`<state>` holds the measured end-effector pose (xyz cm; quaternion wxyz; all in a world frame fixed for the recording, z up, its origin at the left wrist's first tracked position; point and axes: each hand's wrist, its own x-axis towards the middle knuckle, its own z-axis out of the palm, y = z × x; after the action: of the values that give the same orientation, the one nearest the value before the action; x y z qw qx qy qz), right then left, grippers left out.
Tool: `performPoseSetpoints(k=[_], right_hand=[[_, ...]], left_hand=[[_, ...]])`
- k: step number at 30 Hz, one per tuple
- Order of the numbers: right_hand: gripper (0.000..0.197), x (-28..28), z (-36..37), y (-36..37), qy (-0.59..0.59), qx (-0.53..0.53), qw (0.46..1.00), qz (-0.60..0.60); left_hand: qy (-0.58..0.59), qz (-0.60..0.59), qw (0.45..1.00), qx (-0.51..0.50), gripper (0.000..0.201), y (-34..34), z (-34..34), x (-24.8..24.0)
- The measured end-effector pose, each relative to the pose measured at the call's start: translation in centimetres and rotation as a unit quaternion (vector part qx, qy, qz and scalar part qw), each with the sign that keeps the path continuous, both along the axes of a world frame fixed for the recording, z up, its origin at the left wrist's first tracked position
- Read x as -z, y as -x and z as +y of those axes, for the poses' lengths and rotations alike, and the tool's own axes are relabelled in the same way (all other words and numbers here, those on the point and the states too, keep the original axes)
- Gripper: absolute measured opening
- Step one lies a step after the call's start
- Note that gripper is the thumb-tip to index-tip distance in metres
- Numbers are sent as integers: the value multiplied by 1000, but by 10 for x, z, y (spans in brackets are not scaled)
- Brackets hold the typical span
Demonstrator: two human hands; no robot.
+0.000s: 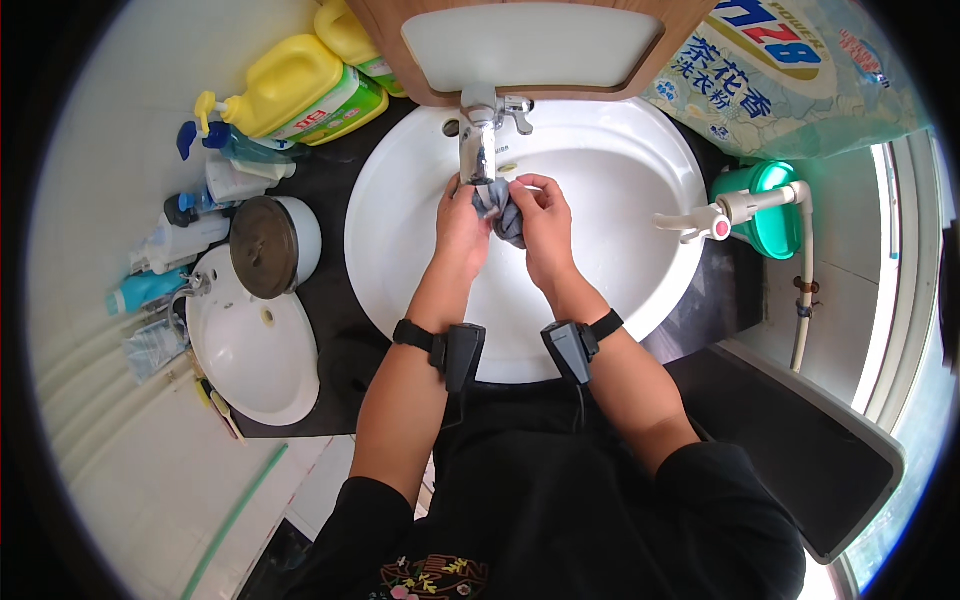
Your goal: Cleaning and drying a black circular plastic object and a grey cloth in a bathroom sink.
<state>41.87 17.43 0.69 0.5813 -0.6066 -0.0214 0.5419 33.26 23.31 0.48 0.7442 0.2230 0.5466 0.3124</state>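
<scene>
A bunched grey cloth (510, 224) is held between my two hands over the white washbasin (620, 275). Just beneath the spout of the chrome faucet (478, 140), my left hand (462, 228) grips the cloth's left side, its fingertips partly hidden behind the spout. Opposite it, my right hand (546, 228) pinches the right side between thumb and bent fingers. What kind of cloth item it is, I cannot make out. Thin pale streaks over the cloth look like running water.
Left of the basin stand yellow pump bottles (300, 85), smaller bottles, a lidded pot (268, 248) and a second small sink (250, 350). To the right are a white tap (715, 222) on a pipe, a green bucket (775, 215) and a large detergent bag (790, 90).
</scene>
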Motion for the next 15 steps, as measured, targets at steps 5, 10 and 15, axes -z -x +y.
performPoseSetpoints(k=[5, 10, 15], right_hand=[[21, 1, 11, 23, -53, -65, 916, -391], [21, -8, 29, 29, -130, -11, 877, -463], [21, -19, 13, 19, -182, 10, 857, -482]], left_hand=[[123, -145, 980, -54, 43, -6, -6, -32], [88, -212, 973, 29, 52, 12, 5, 1], [93, -241, 963, 76, 50, -12, -7, -32]])
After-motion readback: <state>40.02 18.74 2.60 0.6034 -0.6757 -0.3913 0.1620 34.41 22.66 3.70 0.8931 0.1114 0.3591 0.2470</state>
